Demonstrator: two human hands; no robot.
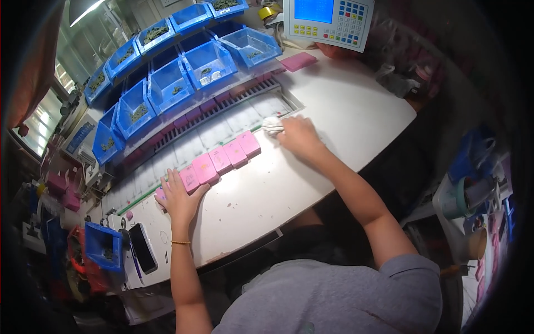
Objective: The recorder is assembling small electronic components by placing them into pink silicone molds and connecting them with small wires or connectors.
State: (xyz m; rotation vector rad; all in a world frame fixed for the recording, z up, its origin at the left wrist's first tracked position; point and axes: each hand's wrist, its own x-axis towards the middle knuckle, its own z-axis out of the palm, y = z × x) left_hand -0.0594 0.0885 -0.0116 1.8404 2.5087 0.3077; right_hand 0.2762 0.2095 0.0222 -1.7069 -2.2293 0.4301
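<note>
Several pink blocks (221, 159) lie end to end in a slanting row along the green edge of a slotted work surface. Over the left end of that row is my left hand (181, 200), its fingers spread and touching the blocks; it partly hides the ones beneath. Bunched in my right hand (300, 136) is a white cloth (272, 126), pressed to the white tabletop (311, 172) just past the right end of the row. Those fingers are closed round the cloth.
Blue bins (169, 83) holding small greenish pieces rise in tiers behind the row. A control panel (328, 22) with screen and keys stands back right, a pink slab (298, 62) below it. A phone (143, 249), a pen (136, 261) and a blue tray (104, 246) sit front left.
</note>
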